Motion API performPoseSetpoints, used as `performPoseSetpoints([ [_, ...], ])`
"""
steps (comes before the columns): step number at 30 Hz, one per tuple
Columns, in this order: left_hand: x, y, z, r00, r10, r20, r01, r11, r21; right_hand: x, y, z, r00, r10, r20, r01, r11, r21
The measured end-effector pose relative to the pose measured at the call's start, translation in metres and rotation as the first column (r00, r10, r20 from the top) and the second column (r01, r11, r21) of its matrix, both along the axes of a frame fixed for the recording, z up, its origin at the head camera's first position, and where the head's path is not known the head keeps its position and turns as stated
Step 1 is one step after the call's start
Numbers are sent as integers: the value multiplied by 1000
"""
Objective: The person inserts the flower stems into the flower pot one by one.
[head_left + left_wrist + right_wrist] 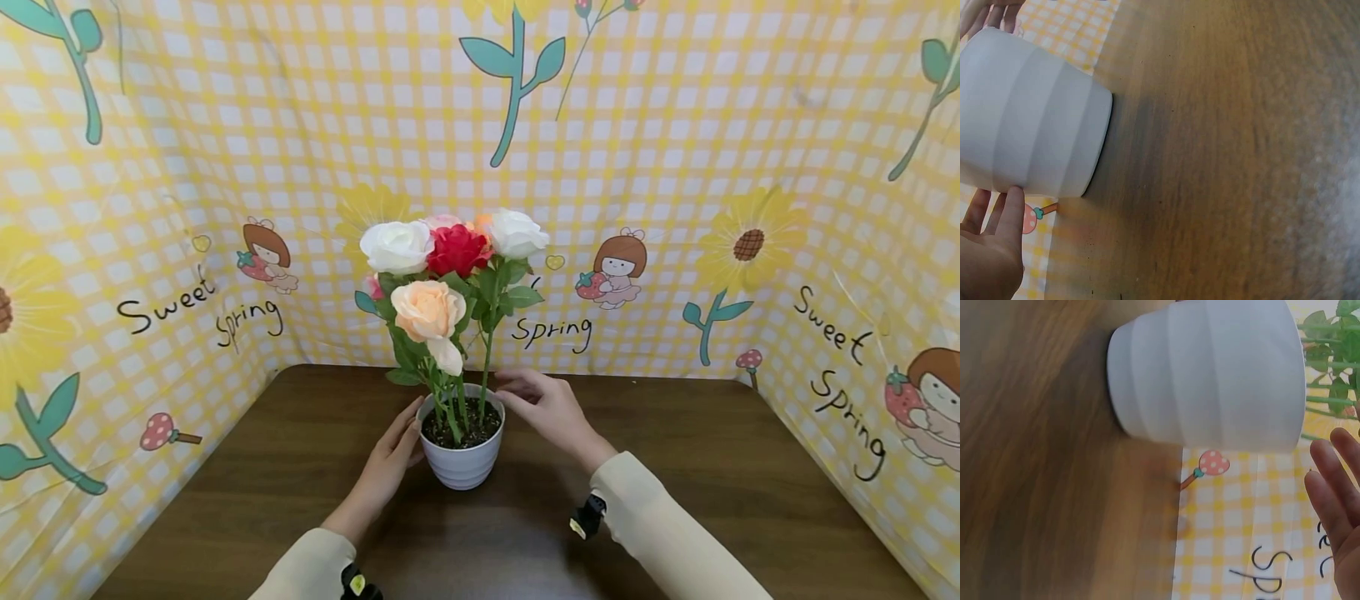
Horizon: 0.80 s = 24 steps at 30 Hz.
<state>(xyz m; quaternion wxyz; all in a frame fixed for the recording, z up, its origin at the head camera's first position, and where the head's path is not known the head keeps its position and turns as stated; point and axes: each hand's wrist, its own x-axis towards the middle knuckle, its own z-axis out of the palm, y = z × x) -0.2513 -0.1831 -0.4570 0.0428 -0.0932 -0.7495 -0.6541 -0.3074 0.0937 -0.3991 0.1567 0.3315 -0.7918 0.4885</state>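
A white ribbed flowerpot [461,468] filled with dark soil [480,429] stands upright on the table. Out of it rise roses on green stems: a red rose [457,250], a peach rose [427,310], white ones and some pink behind. My left hand [386,462] lies along the pot's left side; in the left wrist view its extended fingertips [1016,190] meet the pot wall. On the other side, my right hand [547,412] is by the rim with fingers loosely extended. The right wrist view shows those fingers [1325,456] just beyond the rim, holding nothing.
A dark brown wooden table [675,467] lies under the pot. Yellow checked cloth [637,150] with printed flowers and girls hangs around the back and both sides. Each cream sleeve [667,525] has a small black device [587,517] at the wrist.
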Motion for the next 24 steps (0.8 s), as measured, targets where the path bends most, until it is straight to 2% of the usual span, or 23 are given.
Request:
performPoseSetpoints([
  [6, 0, 1, 1, 1000, 1, 0, -1, 1000, 1, 4, 23, -6, 999, -47, 4, 47, 998, 36],
  [13, 1, 0, 1, 1000, -7, -5, 7, 1000, 4, 5, 44, -11, 996, -67, 57, 65, 997, 47],
  [24, 1, 0, 2, 1000, -9, -5, 9, 1000, 4, 6, 66, -12, 994, -109, 32, 106, 990, 92],
])
